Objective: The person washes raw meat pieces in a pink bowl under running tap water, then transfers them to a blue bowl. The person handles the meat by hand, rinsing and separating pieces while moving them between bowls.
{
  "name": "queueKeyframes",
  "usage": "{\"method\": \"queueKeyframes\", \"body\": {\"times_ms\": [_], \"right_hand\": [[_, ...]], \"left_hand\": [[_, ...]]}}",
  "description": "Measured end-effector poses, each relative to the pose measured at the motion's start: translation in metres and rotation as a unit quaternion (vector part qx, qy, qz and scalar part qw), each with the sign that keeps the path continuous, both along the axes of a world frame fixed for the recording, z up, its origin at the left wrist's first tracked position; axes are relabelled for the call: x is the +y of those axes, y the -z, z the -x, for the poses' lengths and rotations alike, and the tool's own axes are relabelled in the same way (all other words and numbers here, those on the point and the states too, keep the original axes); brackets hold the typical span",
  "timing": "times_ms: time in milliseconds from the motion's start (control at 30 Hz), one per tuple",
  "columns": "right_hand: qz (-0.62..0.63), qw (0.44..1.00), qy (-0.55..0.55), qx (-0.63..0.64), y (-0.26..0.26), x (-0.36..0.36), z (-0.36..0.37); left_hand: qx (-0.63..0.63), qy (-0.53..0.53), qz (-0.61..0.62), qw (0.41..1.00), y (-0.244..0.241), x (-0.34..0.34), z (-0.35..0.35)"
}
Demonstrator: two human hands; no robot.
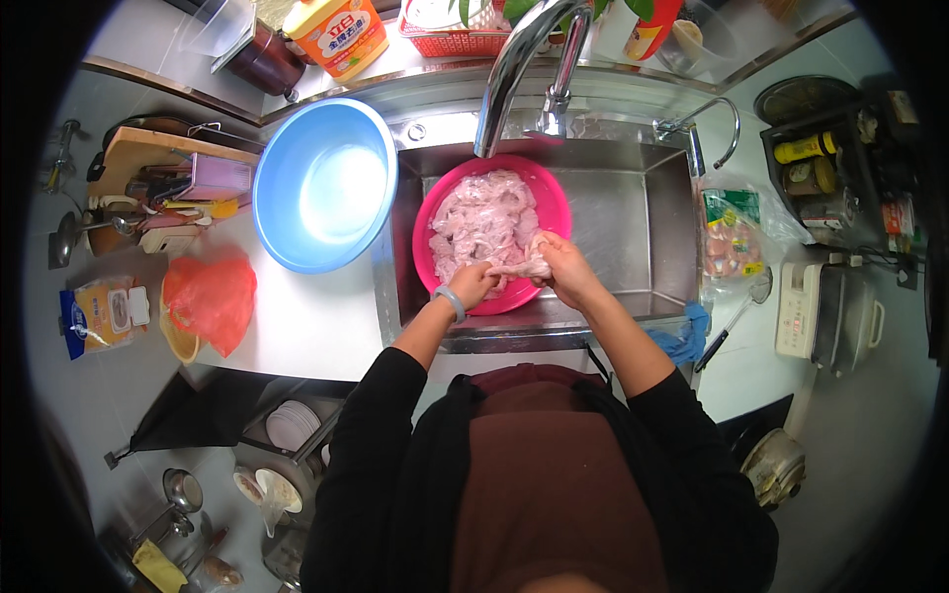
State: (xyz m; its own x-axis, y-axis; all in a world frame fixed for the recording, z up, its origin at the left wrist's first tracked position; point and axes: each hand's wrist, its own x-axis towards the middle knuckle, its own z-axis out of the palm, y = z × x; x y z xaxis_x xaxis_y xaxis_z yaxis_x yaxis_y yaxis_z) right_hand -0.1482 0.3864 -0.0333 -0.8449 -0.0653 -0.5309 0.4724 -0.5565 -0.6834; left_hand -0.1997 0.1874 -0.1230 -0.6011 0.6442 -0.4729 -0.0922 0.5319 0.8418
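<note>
A pink plastic basin [560, 194] stands in the stainless steel sink [612, 215], filled with a pale pink, wet, folded mass [485, 211] that looks like raw animal intestine. Over the basin's near edge, both hands hold a stretched strand [519, 270] of the same stuff. My left hand [472, 285], with a pale bangle at the wrist, pinches the strand's left end. A thicker bunch at the right end is gripped in my right hand [561, 268]. The chrome faucet [500, 89] arches above the basin's far side.
A blue basin [326, 185] rests at the sink's left edge. Beside it are a red plastic bag [222, 296] and a knife holder [219, 180]. To the right lie packaged meat [730, 241], a blue cloth [686, 337] and a skimmer [734, 319]. A detergent jug [339, 37] stands behind.
</note>
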Motion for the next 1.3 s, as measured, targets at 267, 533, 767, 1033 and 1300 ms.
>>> {"method": "queueKeyframes", "body": {"times_ms": [267, 533, 767, 1033, 1300], "right_hand": [[-0.374, 0.924, 0.028, 0.079, 0.039, 0.002, -0.007], [-0.493, 0.864, 0.075, 0.075, 0.063, 0.004, -0.002], [-0.412, 0.9, 0.114, 0.087, 0.047, -0.006, 0.003], [-0.48, 0.862, 0.104, 0.129, 0.023, -0.014, 0.008], [-0.563, 0.805, 0.072, 0.171, 0.03, -0.026, -0.003]], "left_hand": [[-0.027, -0.078, -0.117, 0.99, -0.071, 0.022, -0.001], [0.171, -0.047, -0.113, 0.978, -0.121, 0.04, -0.01], [-0.066, -0.13, -0.154, 0.977, -0.119, 0.046, -0.009], [-0.166, -0.14, -0.166, 0.962, -0.12, 0.048, -0.005], [0.208, 0.157, 0.101, 0.96, -0.084, 0.052, 0.001]]}}
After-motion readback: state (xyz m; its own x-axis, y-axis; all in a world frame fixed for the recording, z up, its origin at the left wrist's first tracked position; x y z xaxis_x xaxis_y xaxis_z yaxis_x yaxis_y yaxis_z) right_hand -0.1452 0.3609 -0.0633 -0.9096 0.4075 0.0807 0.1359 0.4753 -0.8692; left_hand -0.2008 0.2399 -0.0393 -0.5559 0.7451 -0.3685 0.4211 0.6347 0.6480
